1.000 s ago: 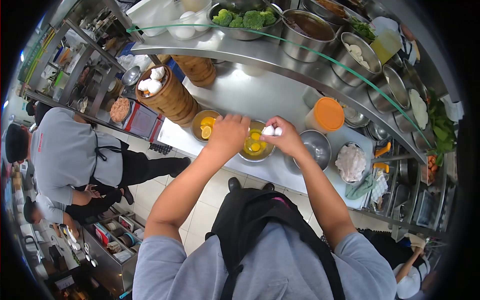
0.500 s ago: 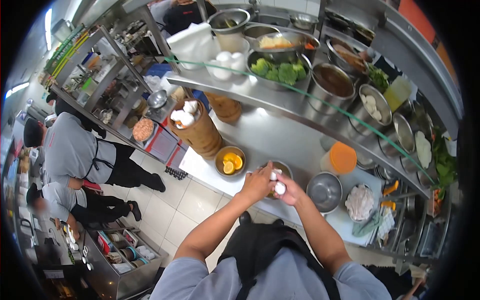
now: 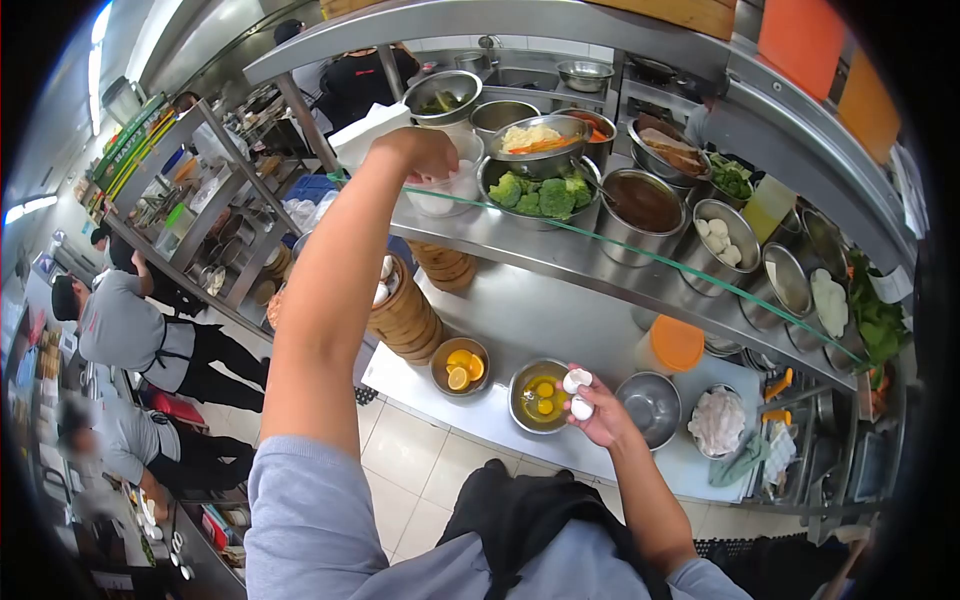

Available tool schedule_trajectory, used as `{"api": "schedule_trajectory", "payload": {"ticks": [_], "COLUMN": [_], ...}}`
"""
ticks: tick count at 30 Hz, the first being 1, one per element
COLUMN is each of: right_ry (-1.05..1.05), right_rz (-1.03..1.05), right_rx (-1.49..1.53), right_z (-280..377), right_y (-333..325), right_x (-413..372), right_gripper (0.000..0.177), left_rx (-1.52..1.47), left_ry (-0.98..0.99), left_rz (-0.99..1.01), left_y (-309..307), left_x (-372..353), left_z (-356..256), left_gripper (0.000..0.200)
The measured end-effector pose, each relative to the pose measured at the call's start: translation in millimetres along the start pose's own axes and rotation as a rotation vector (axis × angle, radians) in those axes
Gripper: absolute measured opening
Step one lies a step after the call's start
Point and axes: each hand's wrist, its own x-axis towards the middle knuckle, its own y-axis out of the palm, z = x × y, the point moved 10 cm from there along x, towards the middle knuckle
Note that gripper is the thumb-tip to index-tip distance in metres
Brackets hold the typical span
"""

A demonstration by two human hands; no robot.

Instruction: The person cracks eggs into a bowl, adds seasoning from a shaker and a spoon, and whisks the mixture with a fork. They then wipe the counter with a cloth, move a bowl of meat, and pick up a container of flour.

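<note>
My left hand (image 3: 418, 155) reaches up to the shelf, over a translucent tub (image 3: 445, 195) that holds white eggs. Its fingers hang down over the tub and are partly hidden, so I cannot tell if they grip an egg. My right hand (image 3: 602, 415) is closed around pieces of white eggshell (image 3: 577, 381), just right of a steel bowl (image 3: 514, 402). Several raw yolks (image 3: 545, 390) lie in clear egg white in that bowl. To its left, a smaller bowl (image 3: 434, 372) contains cut lemon or orange pieces (image 3: 460, 375).
Stacked bamboo steamers (image 3: 405, 330) stand at the counter's left end, with eggshells on top. Right of my right hand are a steel bowl (image 3: 650, 408) and an orange-lidded tub (image 3: 676, 343). Broccoli (image 3: 540, 195) and sauce (image 3: 645, 200) sit on the glass-edged shelf (image 3: 560, 238).
My left hand has left the bowl and risen to the egg tub on the shelf. My right hand has shifted slightly right with the shells, and the yolks in the bowl now show.
</note>
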Motion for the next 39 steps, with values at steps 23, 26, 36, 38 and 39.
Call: {"api": "schedule_trajectory", "payload": {"ticks": [23,26,36,38,39], "right_ry": [-0.528,-0.645,-0.812,-0.989,-1.070], "right_rz": [-0.469,-0.610,-1.207,-1.260,-1.106], "right_rx": [0.202,0.240,0.781,0.697,0.633], "right_z": [31,3,-111,-36,15], "right_y": [-137,-171,-395,-436,-457], "right_x": [-257,-340,-540,-597,-620], "right_gripper": [0.051,0.049,0.012,0.013,0.014], "left_rx": [0.485,0.588,0.486,0.602,0.752], "left_ry": [0.092,0.181,-0.242,-0.129,-0.089], "left_rz": [-0.258,-0.173,-0.012,-0.010,-0.010], "left_y": [1,8,9,17,20], "left_x": [81,95,90,122,136], "left_z": [84,42,50,82,94], "left_gripper": [0.063,0.052,0.018,0.018,0.020]}}
